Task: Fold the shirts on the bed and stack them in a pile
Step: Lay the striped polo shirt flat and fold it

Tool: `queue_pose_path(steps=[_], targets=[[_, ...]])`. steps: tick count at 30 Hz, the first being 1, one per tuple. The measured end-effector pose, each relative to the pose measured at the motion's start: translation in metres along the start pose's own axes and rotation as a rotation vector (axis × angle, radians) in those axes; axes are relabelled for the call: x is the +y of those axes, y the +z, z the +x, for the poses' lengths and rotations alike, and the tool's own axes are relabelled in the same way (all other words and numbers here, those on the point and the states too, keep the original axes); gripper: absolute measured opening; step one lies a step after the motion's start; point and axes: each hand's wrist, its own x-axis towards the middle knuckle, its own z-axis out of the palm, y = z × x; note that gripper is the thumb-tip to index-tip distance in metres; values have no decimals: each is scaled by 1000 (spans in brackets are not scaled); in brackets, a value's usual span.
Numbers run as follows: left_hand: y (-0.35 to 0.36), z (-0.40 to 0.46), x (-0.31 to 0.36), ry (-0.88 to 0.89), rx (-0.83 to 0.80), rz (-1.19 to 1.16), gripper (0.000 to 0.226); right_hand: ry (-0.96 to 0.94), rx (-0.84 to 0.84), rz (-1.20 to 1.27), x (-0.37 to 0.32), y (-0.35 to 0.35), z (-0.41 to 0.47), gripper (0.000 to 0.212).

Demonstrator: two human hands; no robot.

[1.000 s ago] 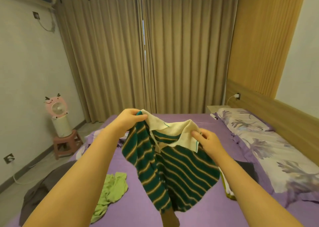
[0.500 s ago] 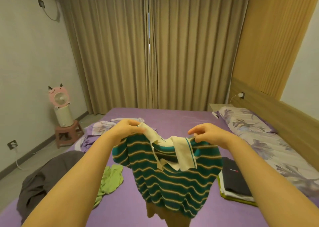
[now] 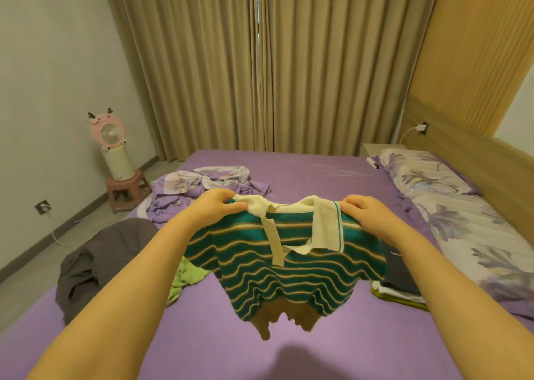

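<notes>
Head view is showing both hands holding a green striped polo [image 3: 289, 264] up over the purple bed [image 3: 289, 171]. Left hand [image 3: 215, 207] is pinching the left shoulder beside the cream collar [image 3: 325, 223], fingers curled tight on the cloth. Right hand [image 3: 365, 212] is gripping the right shoulder just beside the collar's other flap. Polo is hanging spread between them, its brown hem dangling clear of the sheet. Lying on the bed are a lime shirt [image 3: 185, 278] under the left forearm, a grey garment [image 3: 95, 261] at the left edge, and a crumpled floral sheet [image 3: 202, 183] farther back. Sitting near the pillows [image 3: 450, 206], partly behind the right forearm, is a folded pile [image 3: 400, 284].
</notes>
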Motion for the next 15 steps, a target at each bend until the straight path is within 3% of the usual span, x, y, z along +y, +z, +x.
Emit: queue_pose_path(steps=[4, 10, 15], targets=[[15, 1, -13, -25, -130, -45, 34, 69, -80, 4, 18, 18, 3, 29], [19, 22, -18, -61, -293, -78, 22, 188, -212, 39, 37, 31, 17, 30], [50, 65, -43, -115, -389, -88, 24, 257, -224, 14, 63, 57, 40, 30]])
